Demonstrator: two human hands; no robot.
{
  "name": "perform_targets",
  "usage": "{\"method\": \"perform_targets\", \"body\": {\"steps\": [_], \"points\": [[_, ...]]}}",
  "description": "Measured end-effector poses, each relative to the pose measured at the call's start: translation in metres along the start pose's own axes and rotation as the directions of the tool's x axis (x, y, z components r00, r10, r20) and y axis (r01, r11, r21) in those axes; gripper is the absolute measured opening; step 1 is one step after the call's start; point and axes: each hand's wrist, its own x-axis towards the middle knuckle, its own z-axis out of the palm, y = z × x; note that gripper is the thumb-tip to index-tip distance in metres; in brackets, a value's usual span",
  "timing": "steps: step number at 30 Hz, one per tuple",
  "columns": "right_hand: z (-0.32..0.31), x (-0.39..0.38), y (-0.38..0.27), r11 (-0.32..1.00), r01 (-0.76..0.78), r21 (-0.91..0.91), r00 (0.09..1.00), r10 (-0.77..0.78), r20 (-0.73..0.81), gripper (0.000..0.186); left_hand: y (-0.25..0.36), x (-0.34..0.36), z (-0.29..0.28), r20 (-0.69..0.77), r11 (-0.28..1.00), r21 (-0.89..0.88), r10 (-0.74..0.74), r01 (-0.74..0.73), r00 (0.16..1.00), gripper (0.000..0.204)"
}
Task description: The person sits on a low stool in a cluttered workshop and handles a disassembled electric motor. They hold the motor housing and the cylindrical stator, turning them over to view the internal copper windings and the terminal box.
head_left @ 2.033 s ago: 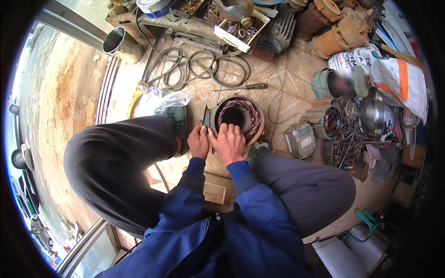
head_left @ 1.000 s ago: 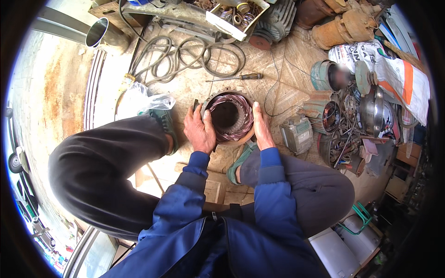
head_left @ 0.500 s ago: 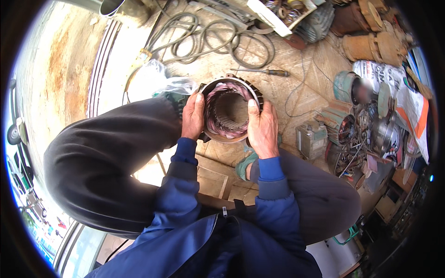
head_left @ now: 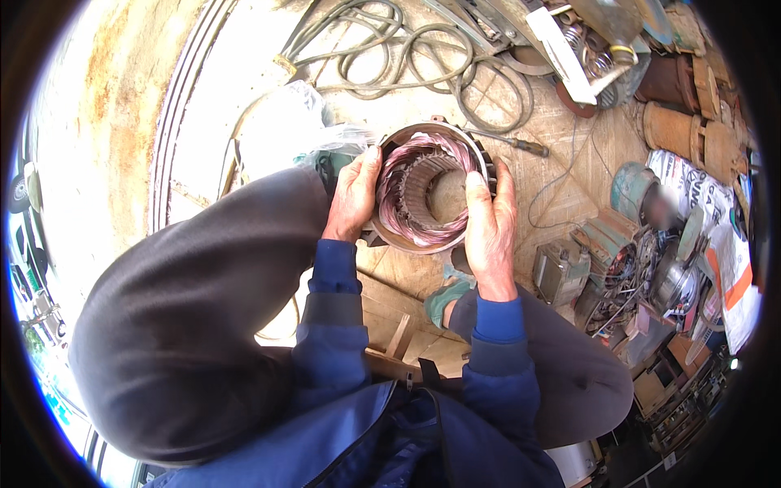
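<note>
Between my hands is an electric motor stator (head_left: 433,189), a round metal housing with a ring of pinkish windings inside and a slotted bore. Its open end faces up toward me, tilted a little, and floor shows through the bore. My left hand (head_left: 355,195) grips the housing's left side, thumb at the rim. On the right side, my right hand (head_left: 490,224) holds it with the thumb over the rim and the fingers around the finned outside. The undersides of the fingers are partly hidden by the housing.
Beyond the stator lie a screwdriver (head_left: 521,145) and a coiled cable (head_left: 423,73). A clear plastic bag (head_left: 313,114) is at the far left. To the right are a metal can (head_left: 561,272), motor parts (head_left: 606,244), scrap and a white sack (head_left: 691,183). My knees flank the work.
In the picture, the stator and both hands sit farther right, as the whole view has shifted. The stator is tilted differently, showing more of its inner slots. Both hands keep their grip.
</note>
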Motion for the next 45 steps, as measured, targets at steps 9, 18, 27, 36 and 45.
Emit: {"method": "perform_targets", "body": {"steps": [9,18,27,36,45], "points": [[0.018,0.016,-0.024,0.994,0.071,-0.081,0.994,-0.064,0.083,0.07,-0.005,0.014,-0.012,-0.081,0.99,-0.107,-0.104,0.095,0.991,0.044],[0.02,0.021,-0.031,0.995,0.017,-0.094,0.994,-0.006,0.113,0.066,-0.001,0.016,-0.009,-0.098,0.983,-0.137,-0.133,0.119,0.986,0.048],[0.02,0.022,-0.03,0.997,0.021,-0.077,0.994,-0.012,0.11,0.064,-0.003,0.016,-0.01,-0.124,0.991,-0.074,-0.118,0.109,0.985,0.047],[0.02,0.02,-0.03,0.997,-0.027,-0.072,0.992,0.036,0.121,0.064,-0.003,0.016,-0.009,-0.126,0.991,-0.087,-0.115,0.105,0.985,0.047],[0.02,0.018,-0.027,0.999,0.022,-0.037,0.991,-0.017,0.13,0.063,-0.002,0.014,-0.01,-0.123,0.99,-0.105,-0.109,0.096,0.986,0.047]]}}
